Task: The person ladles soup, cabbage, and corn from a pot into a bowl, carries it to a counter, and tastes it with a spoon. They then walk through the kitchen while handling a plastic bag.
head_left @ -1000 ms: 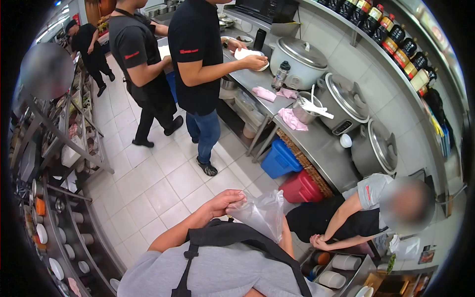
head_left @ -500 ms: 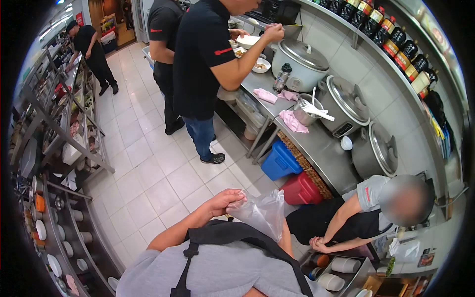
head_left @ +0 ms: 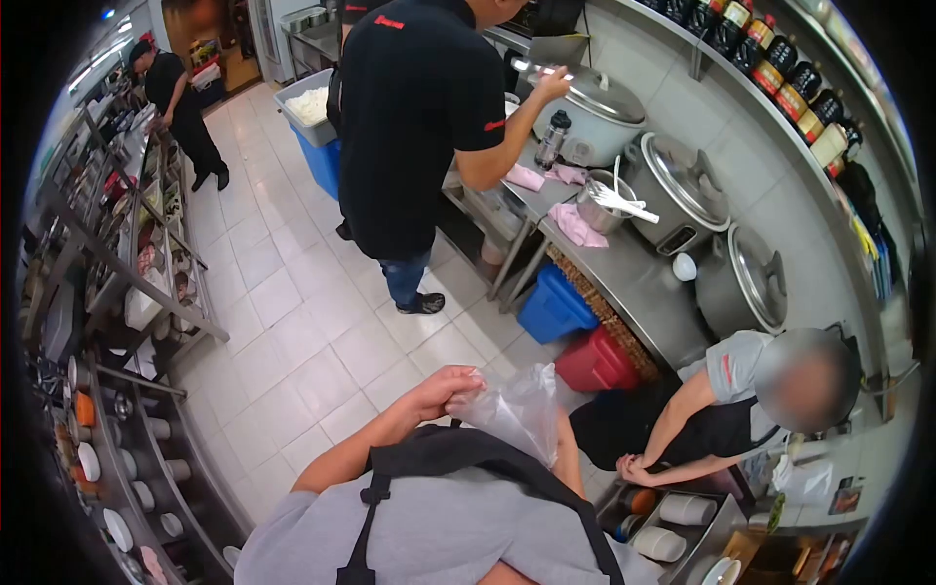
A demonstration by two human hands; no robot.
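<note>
A clear plastic bag (head_left: 512, 409) hangs crumpled in front of my chest. My left hand (head_left: 446, 392) is closed on its upper left edge, with the fingers pinched around the film. On the bag's other side my right forearm (head_left: 567, 458) comes up close to it. The fingers of my right hand (head_left: 558, 421) are hidden behind the bag, so their grip cannot be made out.
A seated person (head_left: 673, 429) with clasped hands is at my right. Ahead, a person in black (head_left: 419, 136) stands by a steel counter (head_left: 634, 283) with large cookers (head_left: 673, 195). Blue (head_left: 556, 304) and red bins (head_left: 595, 359) sit beneath. Shelves with bowls (head_left: 127, 458) line the left.
The nearer person in black has shifted and now hides most of the other one. A blue bin with white contents has come into view behind them. My hands and the bag have barely moved.
</note>
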